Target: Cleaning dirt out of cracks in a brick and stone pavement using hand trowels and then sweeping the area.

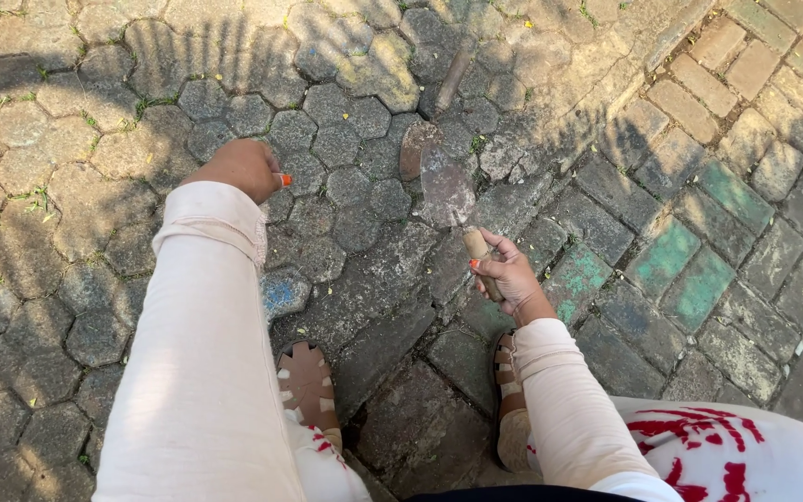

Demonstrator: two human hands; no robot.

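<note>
My right hand point(509, 276) grips the wooden handle of a small trowel point(446, 191), whose worn metal blade points away from me and rests against the paving stones. A loose brownish stone piece point(416, 147) lies just beyond the blade's tip. My left hand point(245, 167) reaches forward over the hexagonal pavers point(327, 139), fingers curled under, nails painted orange; whether it holds anything is hidden. Both arms wear pale pink sleeves.
My sandalled feet point(309, 386) stand on dark, damp pavers. Rectangular bricks, some painted green point(690, 270), lie to the right. Grass grows in the joints at the upper left. A white cloth with red marks point(717, 446) covers my right knee.
</note>
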